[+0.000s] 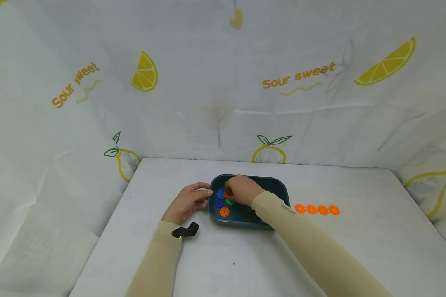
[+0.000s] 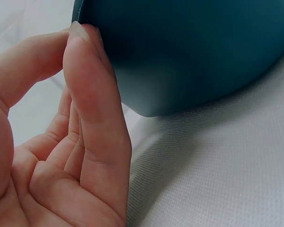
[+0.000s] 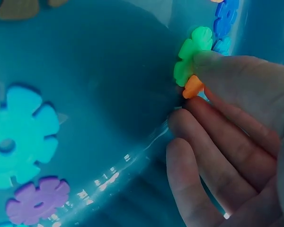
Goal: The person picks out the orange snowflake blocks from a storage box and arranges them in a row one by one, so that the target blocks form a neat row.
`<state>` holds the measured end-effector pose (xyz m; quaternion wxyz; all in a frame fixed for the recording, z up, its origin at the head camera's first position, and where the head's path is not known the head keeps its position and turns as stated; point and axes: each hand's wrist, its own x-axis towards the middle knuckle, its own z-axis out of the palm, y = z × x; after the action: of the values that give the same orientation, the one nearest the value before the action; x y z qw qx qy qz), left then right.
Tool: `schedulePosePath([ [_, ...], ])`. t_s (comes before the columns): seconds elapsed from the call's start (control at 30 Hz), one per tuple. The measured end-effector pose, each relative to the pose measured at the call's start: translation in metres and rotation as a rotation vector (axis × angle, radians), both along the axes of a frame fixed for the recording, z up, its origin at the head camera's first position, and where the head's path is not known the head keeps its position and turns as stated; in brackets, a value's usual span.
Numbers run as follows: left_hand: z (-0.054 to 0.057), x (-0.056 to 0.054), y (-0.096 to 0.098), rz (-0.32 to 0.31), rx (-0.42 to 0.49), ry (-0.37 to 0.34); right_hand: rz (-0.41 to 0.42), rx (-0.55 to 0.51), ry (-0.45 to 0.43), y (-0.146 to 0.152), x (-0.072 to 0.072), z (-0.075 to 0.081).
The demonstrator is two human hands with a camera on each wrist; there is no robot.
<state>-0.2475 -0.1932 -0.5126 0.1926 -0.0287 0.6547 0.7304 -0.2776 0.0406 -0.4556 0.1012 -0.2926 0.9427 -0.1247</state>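
A dark blue-green tray (image 1: 241, 225) stands on the table with small flower-shaped plastic discs inside. My left hand (image 1: 187, 202) pinches its left rim between thumb and index finger. Reaching in from the right, my right hand (image 1: 245, 189) has thumb and fingers curled round an orange disc (image 3: 193, 88) by the wall. A green disc (image 3: 184, 66) lies against the thumb tip, partly covering the orange one. Near them in the tray are blue discs (image 1: 220, 203) and another orange disc (image 1: 224, 211). The right wrist view also shows a cyan disc (image 3: 26, 135) and a purple disc (image 3: 38, 201).
Right of the tray, several orange discs (image 1: 311, 209) lie in a left-to-right row on the white table (image 1: 223, 264). A white cloth (image 1: 193, 123) with lemon prints hangs behind and at the sides. A black device (image 1: 186, 231) is strapped on the left wrist.
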Motion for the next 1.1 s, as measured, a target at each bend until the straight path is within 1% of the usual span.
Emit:
schedulePosePath([
  [0.17, -0.0008, -0.0005, 0.0006, 0.005, 0.010, -0.005, -0.006, 0.002, -0.018, 0.0004, -0.0005, 0.0011],
  [0.57, 0.0016, 0.0000, 0.0011, 0.019, 0.007, 0.009, 0.023, 0.037, -0.019, -0.0025, -0.0014, 0.0043],
  [0.83, 0.0009, 0.0007, 0.0006, 0.009, 0.008, 0.010, 0.017, 0.054, -0.018, -0.0045, 0.0007, 0.0037],
  [1.1, 0.0007, 0.0006, -0.0012, -0.001, 0.021, -0.004, 0.022, 0.062, 0.004, -0.0050, 0.0012, 0.0023],
])
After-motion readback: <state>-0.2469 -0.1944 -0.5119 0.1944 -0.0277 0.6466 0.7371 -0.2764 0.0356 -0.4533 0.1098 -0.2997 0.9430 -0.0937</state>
